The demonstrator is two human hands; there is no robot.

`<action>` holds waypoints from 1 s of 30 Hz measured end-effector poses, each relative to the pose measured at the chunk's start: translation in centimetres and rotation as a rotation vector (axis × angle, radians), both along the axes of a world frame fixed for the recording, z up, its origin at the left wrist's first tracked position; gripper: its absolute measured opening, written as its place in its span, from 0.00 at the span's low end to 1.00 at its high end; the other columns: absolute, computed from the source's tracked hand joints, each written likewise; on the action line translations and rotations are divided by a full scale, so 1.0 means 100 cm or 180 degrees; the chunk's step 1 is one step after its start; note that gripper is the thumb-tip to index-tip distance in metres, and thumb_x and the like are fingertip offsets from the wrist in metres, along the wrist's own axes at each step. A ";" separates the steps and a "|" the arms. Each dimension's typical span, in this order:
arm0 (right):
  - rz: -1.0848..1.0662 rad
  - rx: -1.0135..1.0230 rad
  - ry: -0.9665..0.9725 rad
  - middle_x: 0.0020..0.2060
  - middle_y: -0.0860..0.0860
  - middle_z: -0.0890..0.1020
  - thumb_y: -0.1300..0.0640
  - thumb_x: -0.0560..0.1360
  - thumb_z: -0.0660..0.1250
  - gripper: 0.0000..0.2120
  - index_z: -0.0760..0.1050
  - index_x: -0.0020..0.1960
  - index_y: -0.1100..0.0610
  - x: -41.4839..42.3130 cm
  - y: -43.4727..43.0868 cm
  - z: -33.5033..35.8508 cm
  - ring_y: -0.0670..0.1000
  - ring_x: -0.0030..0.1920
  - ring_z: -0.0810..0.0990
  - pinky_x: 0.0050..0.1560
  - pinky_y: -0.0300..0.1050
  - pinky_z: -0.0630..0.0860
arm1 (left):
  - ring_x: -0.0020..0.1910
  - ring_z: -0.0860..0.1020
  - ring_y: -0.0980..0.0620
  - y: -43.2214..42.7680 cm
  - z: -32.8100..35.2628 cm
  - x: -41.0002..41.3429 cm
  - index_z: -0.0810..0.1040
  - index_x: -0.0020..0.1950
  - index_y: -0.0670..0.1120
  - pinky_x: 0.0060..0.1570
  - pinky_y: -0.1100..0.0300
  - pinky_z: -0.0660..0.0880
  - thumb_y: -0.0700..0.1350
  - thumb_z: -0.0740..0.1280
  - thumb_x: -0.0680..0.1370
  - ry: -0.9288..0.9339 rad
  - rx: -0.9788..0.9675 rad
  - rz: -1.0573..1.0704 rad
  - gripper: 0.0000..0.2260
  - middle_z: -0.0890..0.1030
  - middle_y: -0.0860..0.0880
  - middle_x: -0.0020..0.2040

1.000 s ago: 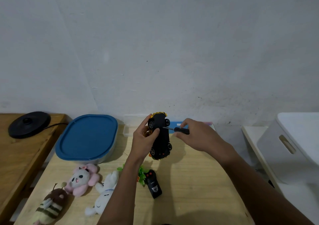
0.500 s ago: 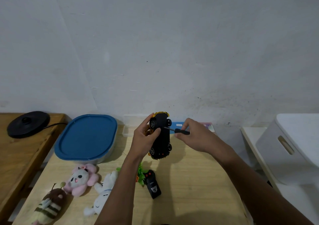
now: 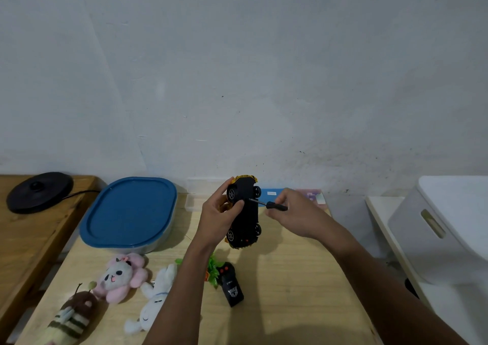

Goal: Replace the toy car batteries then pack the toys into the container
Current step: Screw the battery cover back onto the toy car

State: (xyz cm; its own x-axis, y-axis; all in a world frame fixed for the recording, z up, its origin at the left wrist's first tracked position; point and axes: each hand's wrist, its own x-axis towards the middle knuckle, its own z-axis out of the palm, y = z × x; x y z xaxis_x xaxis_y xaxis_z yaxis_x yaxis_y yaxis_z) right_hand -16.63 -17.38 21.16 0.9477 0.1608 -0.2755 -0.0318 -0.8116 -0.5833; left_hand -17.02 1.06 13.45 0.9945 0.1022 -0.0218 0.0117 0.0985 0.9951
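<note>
Left to right: the blue-lidded oval plastic container (image 3: 129, 212) sits closed on the pale wooden bench (image 3: 290, 278), plush toys lying before it. The left hand (image 3: 217, 219), fingers clamped on the black-and-yellow toy car (image 3: 244, 212), holds it underside-out above the bench. The right hand (image 3: 295, 212) pinches a small black-handled screwdriver (image 3: 269, 204), tip at the chassis. Risks: the tip may slip from the screw; a freed screw may drop and roll away.

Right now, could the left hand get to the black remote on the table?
Probably not straight away. The left hand is closed around the toy car while the right hand works the screwdriver into its underside. The remote lies uncovered just below; the car must go down first.
</note>
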 end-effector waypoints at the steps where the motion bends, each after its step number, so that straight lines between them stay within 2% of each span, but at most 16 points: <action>1: -0.0022 0.0059 -0.0086 0.40 0.47 0.76 0.46 0.77 0.66 0.11 0.73 0.51 0.54 0.001 0.000 -0.001 0.44 0.38 0.73 0.34 0.40 0.65 | 0.49 0.83 0.57 0.000 0.000 0.000 0.72 0.68 0.61 0.46 0.63 0.80 0.36 0.70 0.77 -0.0003 -0.0003 0.0002 0.25 0.85 0.55 0.48; 4: -0.0182 0.0546 0.0192 0.35 0.52 0.76 0.48 0.79 0.64 0.15 0.75 0.44 0.60 0.004 -0.002 -0.009 0.48 0.31 0.70 0.32 0.40 0.65 | 0.48 0.83 0.58 0.000 0.000 0.000 0.72 0.69 0.59 0.45 0.63 0.80 0.36 0.70 0.77 -0.0002 0.0019 0.0017 0.25 0.85 0.55 0.48; 7: -0.0545 0.1198 0.0876 0.30 0.50 0.72 0.48 0.81 0.60 0.17 0.77 0.45 0.60 0.004 -0.004 -0.014 0.45 0.24 0.62 0.25 0.37 0.60 | 0.47 0.83 0.59 -0.002 -0.003 -0.001 0.71 0.71 0.56 0.45 0.64 0.79 0.36 0.70 0.77 0.0029 0.0077 0.0006 0.26 0.85 0.54 0.48; 9: -0.0443 0.1015 0.0853 0.32 0.51 0.73 0.47 0.81 0.59 0.17 0.78 0.49 0.59 0.004 -0.005 -0.015 0.45 0.25 0.61 0.25 0.37 0.59 | 0.48 0.83 0.57 -0.002 -0.006 -0.001 0.71 0.72 0.55 0.45 0.63 0.80 0.36 0.70 0.77 0.0040 0.0106 -0.0036 0.26 0.85 0.55 0.48; 12: -0.0131 0.0492 0.0545 0.37 0.52 0.74 0.43 0.77 0.64 0.20 0.74 0.56 0.59 0.002 -0.003 -0.011 0.46 0.28 0.64 0.28 0.38 0.62 | 0.53 0.83 0.50 -0.004 -0.007 0.001 0.72 0.73 0.54 0.49 0.60 0.81 0.37 0.70 0.77 0.0041 0.0142 -0.0082 0.26 0.85 0.52 0.51; 14: -0.0064 0.0255 0.0405 0.39 0.48 0.75 0.42 0.76 0.67 0.16 0.71 0.55 0.53 0.003 -0.001 -0.011 0.45 0.32 0.68 0.31 0.39 0.66 | 0.53 0.83 0.48 -0.005 -0.008 0.003 0.72 0.73 0.54 0.52 0.57 0.81 0.37 0.70 0.77 0.0012 0.0196 -0.0078 0.26 0.85 0.51 0.51; 16: -0.0050 0.0122 0.0215 0.38 0.48 0.75 0.44 0.77 0.66 0.13 0.70 0.53 0.52 0.006 0.000 -0.011 0.45 0.33 0.71 0.33 0.40 0.68 | 0.53 0.83 0.49 -0.005 -0.009 0.005 0.72 0.72 0.55 0.53 0.56 0.81 0.37 0.70 0.77 0.0012 0.0202 -0.0062 0.26 0.86 0.52 0.51; 19: -0.0042 0.0294 0.0259 0.34 0.53 0.75 0.46 0.79 0.62 0.17 0.75 0.47 0.61 0.011 -0.001 -0.014 0.50 0.31 0.70 0.32 0.41 0.66 | 0.53 0.83 0.48 -0.004 -0.009 0.005 0.72 0.72 0.55 0.50 0.59 0.81 0.37 0.70 0.77 0.0050 0.0160 -0.0058 0.26 0.85 0.51 0.51; 22: -0.0228 0.0924 0.0961 0.31 0.51 0.71 0.46 0.82 0.57 0.19 0.76 0.49 0.61 0.010 0.000 -0.023 0.47 0.27 0.64 0.26 0.39 0.60 | 0.52 0.83 0.50 -0.003 -0.011 0.003 0.73 0.69 0.59 0.46 0.61 0.81 0.37 0.71 0.77 0.0111 0.0134 0.0007 0.25 0.85 0.49 0.50; 24: -0.0329 0.1142 0.1196 0.30 0.50 0.70 0.46 0.83 0.54 0.21 0.77 0.51 0.60 0.008 0.002 -0.030 0.45 0.26 0.62 0.25 0.37 0.58 | 0.51 0.83 0.50 -0.002 -0.013 0.003 0.73 0.70 0.57 0.44 0.62 0.80 0.37 0.71 0.77 0.0125 0.0159 0.0000 0.25 0.85 0.48 0.51; 28: -0.0291 0.1008 0.1000 0.29 0.49 0.68 0.42 0.82 0.52 0.21 0.73 0.44 0.56 0.004 0.005 -0.039 0.46 0.25 0.61 0.25 0.37 0.59 | 0.48 0.83 0.57 0.000 -0.014 0.001 0.73 0.71 0.55 0.42 0.66 0.78 0.37 0.70 0.77 0.0169 0.0093 0.0066 0.25 0.85 0.49 0.51; 30: -0.0255 0.0898 0.0644 0.31 0.50 0.68 0.39 0.80 0.54 0.20 0.69 0.43 0.54 0.001 0.005 -0.045 0.50 0.27 0.66 0.29 0.42 0.66 | 0.50 0.83 0.54 0.000 -0.014 0.003 0.74 0.69 0.58 0.44 0.63 0.80 0.37 0.70 0.77 0.0253 -0.0013 0.0186 0.24 0.85 0.48 0.52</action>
State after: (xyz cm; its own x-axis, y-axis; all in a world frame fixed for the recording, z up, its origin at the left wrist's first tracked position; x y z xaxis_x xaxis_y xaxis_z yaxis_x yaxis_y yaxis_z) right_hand -16.56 -16.90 16.69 0.8912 0.1847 -0.4142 -0.2267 -0.6096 -0.7596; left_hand -16.74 1.05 12.03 0.9820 0.1598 -0.1010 0.0848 0.1054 0.9908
